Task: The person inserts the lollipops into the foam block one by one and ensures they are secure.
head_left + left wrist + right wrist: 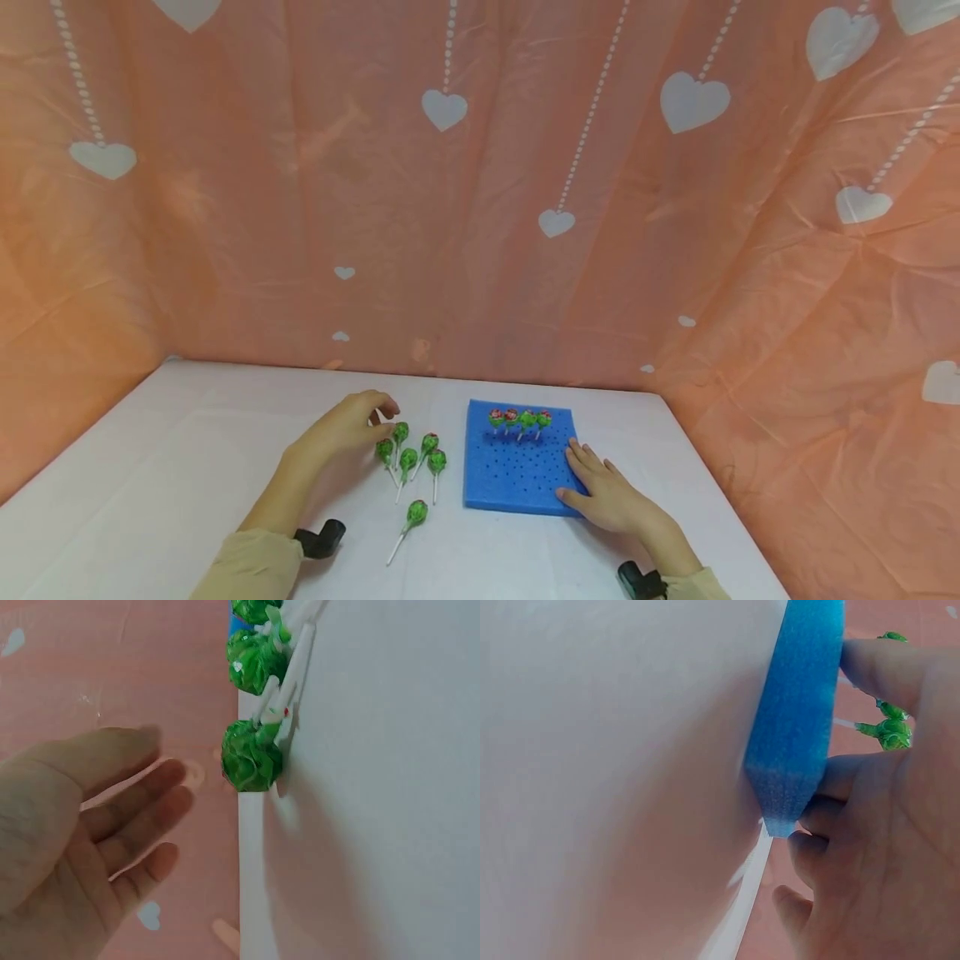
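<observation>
- The left hand (348, 429) is hovering with its fingers softly bent — it is holding nothing.
- Its thumb is pointing at a bunch of five round lollipops with shiny green wrappers and thin white sticks (408, 459), and the closest one is sitting just beside the thumb.
- These five are lying close together on the white counter (150, 467), with their green tops facing away from the person and their sticks pointing back.
- One more green-wrapped lollipop with a white stick (417, 512) is lying by itself, nearer to the person than the bunch.
- A flat, thick block of blue foam with many little holes (517, 483) is resting to the right of the lollipops.
- Four lollipops with red and green wrappers (527, 418) are standing in a row in the far part of the block, with their sticks poking down into it.
- The right hand (611, 492) is resting on the block's right side near the close corner — its fingers are stretched out and touching the blue foam, not squeezing anything.
- Behind it all, a peachy orange sheet with white hearts (360, 200) is hanging.
</observation>
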{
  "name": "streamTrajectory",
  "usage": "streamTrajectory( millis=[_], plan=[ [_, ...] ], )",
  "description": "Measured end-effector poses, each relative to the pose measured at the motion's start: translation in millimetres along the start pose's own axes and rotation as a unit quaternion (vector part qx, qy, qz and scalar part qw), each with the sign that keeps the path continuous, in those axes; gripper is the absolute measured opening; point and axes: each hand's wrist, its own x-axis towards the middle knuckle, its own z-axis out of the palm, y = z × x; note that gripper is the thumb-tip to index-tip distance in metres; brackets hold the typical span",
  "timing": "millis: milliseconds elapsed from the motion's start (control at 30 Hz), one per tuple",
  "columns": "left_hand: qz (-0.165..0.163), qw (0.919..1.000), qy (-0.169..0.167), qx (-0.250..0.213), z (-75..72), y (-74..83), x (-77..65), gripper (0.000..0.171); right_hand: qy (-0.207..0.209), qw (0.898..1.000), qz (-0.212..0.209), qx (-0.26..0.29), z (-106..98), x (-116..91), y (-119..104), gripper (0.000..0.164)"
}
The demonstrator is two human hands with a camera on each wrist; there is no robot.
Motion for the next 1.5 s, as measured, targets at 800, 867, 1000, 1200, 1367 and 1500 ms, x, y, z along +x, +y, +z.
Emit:
streamTrajectory(
  millis=[800,867,1000,1200,1367,1500],
  plan=[
    [-0.038,0.9969,-0.063,-0.026,4.0,-9.0,-8.7,0.011,-0.001,1.000,0.004,-0.004,-2.2,0.1,-2.9,0.080],
    [-0.039,0.9968,-0.064,-0.028,3.9,-8.4,-9.3,0.011,-0.002,1.000,0.004,-0.002,-2.3,-0.4,-3.1,0.080],
    [-0.038,0.9968,-0.066,-0.026,4.0,-7.9,-10.3,0.011,-0.002,1.000,0.003,-0.001,-2.0,-1.0,-3.4,0.080],
    [-0.035,0.9969,-0.064,-0.030,4.3,-9.1,-10.6,0.011,-0.002,1.000,0.005,0.000,-0.8,-0.3,-3.1,0.080],
    [-0.034,0.9975,-0.056,-0.027,3.9,-10.1,-10.1,0.011,-0.001,1.000,0.003,0.001,-0.5,0.4,-2.9,0.081],
    [-0.027,0.9982,-0.046,-0.029,1.8,-8.0,-10.5,0.011,-0.001,1.000,0.002,-0.002,-0.7,0.2,-2.5,0.080]
  ],
)
